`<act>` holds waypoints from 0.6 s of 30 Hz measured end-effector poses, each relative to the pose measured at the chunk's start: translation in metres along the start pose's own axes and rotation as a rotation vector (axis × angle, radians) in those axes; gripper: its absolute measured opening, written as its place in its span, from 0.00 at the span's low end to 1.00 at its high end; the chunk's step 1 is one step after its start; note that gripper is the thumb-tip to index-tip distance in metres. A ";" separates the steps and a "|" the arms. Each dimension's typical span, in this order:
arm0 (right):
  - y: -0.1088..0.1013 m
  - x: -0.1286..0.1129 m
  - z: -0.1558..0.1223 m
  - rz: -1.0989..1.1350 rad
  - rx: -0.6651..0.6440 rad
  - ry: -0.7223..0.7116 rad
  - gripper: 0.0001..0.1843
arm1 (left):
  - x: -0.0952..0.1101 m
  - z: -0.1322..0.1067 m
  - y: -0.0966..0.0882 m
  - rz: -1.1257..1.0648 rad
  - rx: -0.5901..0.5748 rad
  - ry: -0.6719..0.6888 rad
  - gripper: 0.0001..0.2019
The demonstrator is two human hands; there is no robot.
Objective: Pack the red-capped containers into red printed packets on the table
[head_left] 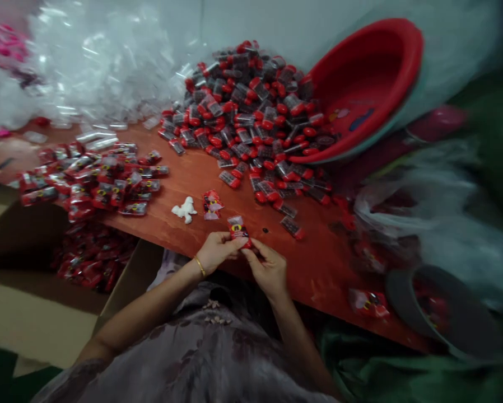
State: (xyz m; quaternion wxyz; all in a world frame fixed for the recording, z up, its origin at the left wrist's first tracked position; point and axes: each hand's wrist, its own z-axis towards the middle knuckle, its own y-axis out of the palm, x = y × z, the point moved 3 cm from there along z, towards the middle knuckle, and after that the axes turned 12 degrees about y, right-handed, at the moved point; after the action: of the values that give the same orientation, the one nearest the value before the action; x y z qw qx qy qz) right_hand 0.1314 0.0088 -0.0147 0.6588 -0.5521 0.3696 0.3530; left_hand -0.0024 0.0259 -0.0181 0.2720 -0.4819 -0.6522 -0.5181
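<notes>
The white bit (185, 210) on the red-brown table (314, 257) is a good spot to tell places from. The small red pack (239, 231) is to the right of it and a little nearer the person, held up at the table's near edge. The left hand (220, 250) grips the pack, with its thumb over the front. The right hand (270, 268) has a thumb and finger pinched on the pack's near right corner. To do this bit well, I think both hands should pinch softly, so the clear top does not bend, and keep the picture side straight and flat. The left thumb covers some of the picture, so it may help to slide it to the side to look. A red printed paper (213, 205) lies just right of the white bit; keeping wrists off it should stop it from creasing.
</notes>
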 end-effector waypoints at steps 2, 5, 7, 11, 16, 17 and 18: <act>0.004 0.000 0.001 -0.016 0.025 -0.019 0.11 | -0.002 -0.001 -0.002 -0.006 -0.011 0.022 0.22; 0.014 -0.002 0.006 -0.054 -0.027 -0.103 0.10 | 0.003 -0.001 -0.012 -0.003 -0.020 0.107 0.23; 0.021 -0.006 0.008 -0.096 -0.066 -0.175 0.10 | 0.013 0.000 -0.029 0.048 0.030 0.170 0.21; 0.027 -0.008 0.008 -0.164 -0.079 -0.242 0.10 | 0.062 -0.005 -0.088 0.369 0.325 0.368 0.17; 0.022 0.003 0.002 -0.231 -0.096 -0.188 0.11 | 0.150 -0.013 -0.170 1.280 0.691 0.395 0.21; 0.021 0.007 0.002 -0.245 -0.100 -0.169 0.12 | 0.165 -0.011 -0.184 1.502 0.742 0.349 0.25; 0.021 0.010 0.002 -0.258 -0.104 -0.156 0.12 | 0.176 -0.009 -0.196 1.656 0.789 0.291 0.29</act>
State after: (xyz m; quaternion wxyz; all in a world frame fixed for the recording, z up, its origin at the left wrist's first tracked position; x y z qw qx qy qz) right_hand 0.1182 0.0140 -0.0328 0.6958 -0.5994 0.2245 0.3259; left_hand -0.2501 0.0790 0.0540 0.7784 -0.5969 -0.1890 0.0452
